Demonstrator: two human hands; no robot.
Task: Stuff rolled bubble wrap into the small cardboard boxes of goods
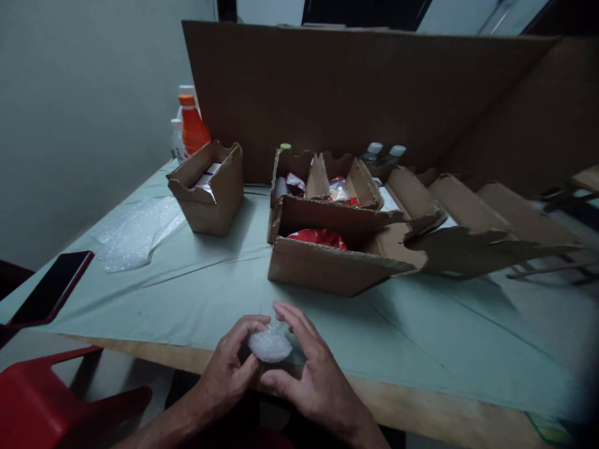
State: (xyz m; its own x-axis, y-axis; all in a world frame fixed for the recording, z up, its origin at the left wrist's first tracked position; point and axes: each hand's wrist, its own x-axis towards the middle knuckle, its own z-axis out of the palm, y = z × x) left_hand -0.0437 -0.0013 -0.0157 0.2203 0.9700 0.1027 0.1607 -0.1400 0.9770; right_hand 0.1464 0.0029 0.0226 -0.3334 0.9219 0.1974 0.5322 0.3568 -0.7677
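A small crumpled bundle of clear bubble wrap (pixel 270 346) is held over the table's near edge, between my two hands. My left hand (pixel 236 355) grips its left side, with the fingers at the top and the thumb below. Curved round the right side is my right hand (pixel 311 365); its fingers lie against the top of the bundle and its thumb is underneath, with a gap at the palm. Whether anything is inside the wrap cannot be made out. Just beyond my hands stands a cardboard bin (pixel 322 268) with a red packet (pixel 321 237) in it.
A flat sheet of bubble wrap (pixel 135 234) and a phone (pixel 51 288) lie on the left. Another cardboard bin (pixel 206 206) holds boxes; more bins (pixel 412 193) run rightward. An orange bottle (pixel 193 128) stands behind, beside a tall cardboard panel (pixel 327 93). A red stool (pixel 42 399) is lower left.
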